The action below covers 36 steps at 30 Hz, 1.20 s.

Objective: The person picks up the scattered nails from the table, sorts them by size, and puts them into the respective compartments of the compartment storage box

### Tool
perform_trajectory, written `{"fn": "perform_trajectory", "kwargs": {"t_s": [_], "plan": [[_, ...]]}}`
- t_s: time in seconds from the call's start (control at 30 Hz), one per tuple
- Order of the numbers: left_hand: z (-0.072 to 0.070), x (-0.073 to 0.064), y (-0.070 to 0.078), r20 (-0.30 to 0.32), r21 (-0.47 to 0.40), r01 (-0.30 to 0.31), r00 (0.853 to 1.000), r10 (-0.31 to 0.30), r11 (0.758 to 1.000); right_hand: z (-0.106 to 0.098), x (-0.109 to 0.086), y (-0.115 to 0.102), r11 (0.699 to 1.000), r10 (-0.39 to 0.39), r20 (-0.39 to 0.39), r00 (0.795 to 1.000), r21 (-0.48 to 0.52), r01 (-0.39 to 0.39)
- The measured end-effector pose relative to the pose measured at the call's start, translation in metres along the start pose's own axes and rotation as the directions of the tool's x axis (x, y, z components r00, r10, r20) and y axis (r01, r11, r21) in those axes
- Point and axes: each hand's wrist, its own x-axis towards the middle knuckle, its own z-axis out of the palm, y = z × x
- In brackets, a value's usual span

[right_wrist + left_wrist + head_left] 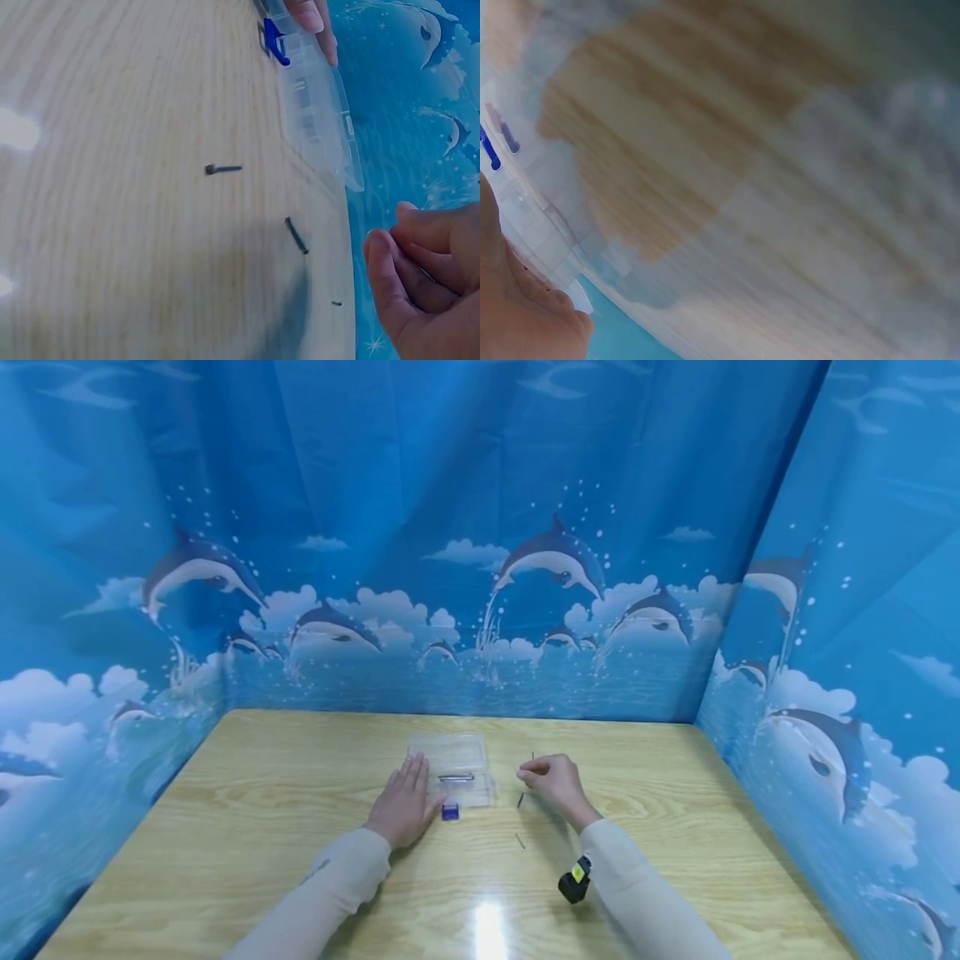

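A clear plastic box (472, 797) lies with its lid (450, 747) laid back on the table, and several slim metal pieces (456, 777) are inside. My left hand (405, 802) rests with straight fingers along the box's left side, its thumb near a small blue piece (450, 811) at the front edge. To the right of the box, my right hand (557, 783) is raised over the table, thumb and fingertips drawn close. Whether anything tiny is between them cannot be made out. Near it lie a dark screw (297, 236), another screw (223, 169) and a small dark piece (337, 304).
The wooden table (300, 752) carries these things. A blue curtain (450, 485) printed with dolphins stands behind it and at both sides. A black wrist device (574, 882) is strapped at the right sleeve. Close plastic or cloth blurs most of the left wrist view.
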Motion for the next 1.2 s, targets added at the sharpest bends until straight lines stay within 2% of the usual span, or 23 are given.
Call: {"fn": "perform_trajectory", "kwargs": {"t_s": [0.43,0.67,0.97,1.2], "plan": [[0.001,0.000,-0.004,-0.003,-0.005,0.002,1.000,-0.002,1.000,0.003,-0.003,0.031,1.000,-0.021,0.009,1.000,-0.013,0.021],[-0.002,-0.002,-0.001,-0.008,0.005,-0.008,1.000,0.008,1.000,0.003,0.006,0.042,0.998,-0.044,0.073,0.996,-0.034,0.046],[-0.004,-0.001,0.001,-0.027,-0.003,-0.019,0.999,0.019,1.000,-0.003,0.020,0.047,0.985,-0.133,0.205,0.970,-0.080,0.152],[-0.001,0.000,0.000,-0.027,-0.002,-0.030,0.999,0.030,1.000,-0.007,0.028,0.049,0.968,-0.202,0.331,0.922,-0.072,0.238]]}}
